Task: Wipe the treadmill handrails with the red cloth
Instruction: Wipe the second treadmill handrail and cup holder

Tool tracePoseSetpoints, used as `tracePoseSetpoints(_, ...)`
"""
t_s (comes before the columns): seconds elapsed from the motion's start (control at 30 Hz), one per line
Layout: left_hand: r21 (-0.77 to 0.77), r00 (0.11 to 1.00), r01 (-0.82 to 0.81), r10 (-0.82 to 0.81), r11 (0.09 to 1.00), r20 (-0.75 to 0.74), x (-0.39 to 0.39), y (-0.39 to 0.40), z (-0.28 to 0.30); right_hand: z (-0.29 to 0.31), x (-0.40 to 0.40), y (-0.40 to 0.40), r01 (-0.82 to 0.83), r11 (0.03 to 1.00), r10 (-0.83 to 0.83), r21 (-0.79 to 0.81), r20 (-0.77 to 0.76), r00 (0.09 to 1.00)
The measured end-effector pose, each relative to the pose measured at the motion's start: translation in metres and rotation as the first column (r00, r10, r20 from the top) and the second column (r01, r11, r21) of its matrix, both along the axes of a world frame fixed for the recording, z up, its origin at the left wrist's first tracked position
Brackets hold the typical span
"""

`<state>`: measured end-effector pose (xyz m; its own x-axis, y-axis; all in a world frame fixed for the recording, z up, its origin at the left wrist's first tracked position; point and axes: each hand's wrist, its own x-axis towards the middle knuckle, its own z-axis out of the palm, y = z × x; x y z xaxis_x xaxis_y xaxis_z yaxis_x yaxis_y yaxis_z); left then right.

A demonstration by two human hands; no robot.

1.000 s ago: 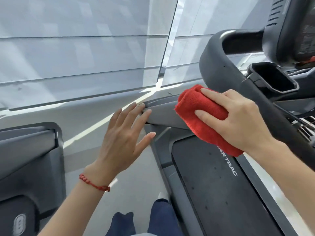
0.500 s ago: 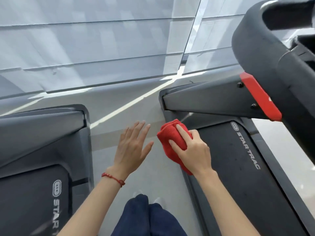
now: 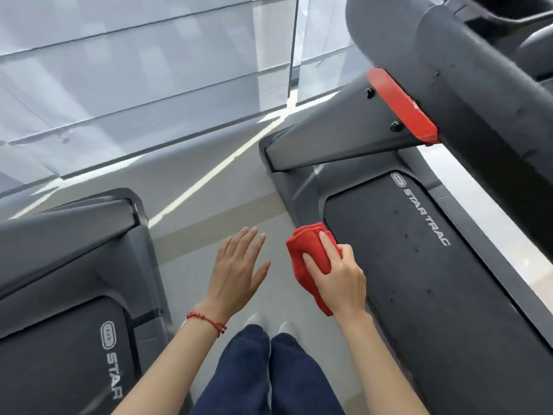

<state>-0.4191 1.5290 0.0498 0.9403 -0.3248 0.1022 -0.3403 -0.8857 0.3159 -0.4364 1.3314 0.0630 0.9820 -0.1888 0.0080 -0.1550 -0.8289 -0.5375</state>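
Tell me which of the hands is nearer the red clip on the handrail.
Right. The right hand, holding the red cloth, sits below the red clip by the treadmill deck's left edge. The left hand hovers open farther left, over the floor.

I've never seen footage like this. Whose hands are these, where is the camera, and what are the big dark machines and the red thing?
There is no robot here. A person wears a camera on the head, so you look down along their arms. The right hand grips a folded red cloth near the side edge of a Star Trac treadmill. The left hand is open and empty, hovering over the floor, with a red bracelet on its wrist. The thick dark bar at the upper right is the treadmill's handrail. A second treadmill stands on the left.
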Motion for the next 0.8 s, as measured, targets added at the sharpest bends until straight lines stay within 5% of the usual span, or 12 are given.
tracePoseSetpoints(0.47, -0.002, 0.883, 0.456, -0.453, 0.890, -0.121, 0.028, -0.032, -0.024, -0.014, -0.068, -0.001, 0.500, 0.866, -0.500, -0.004, -0.028, 0.866)
tracePoseSetpoints(0.8, -0.001, 0.566, 0.819, -0.808, 0.574, -0.164, 0.001, -0.098, -0.025, -0.020, -0.165, 0.004, 0.837, 0.546, -0.838, -0.044, -0.040, 0.545)
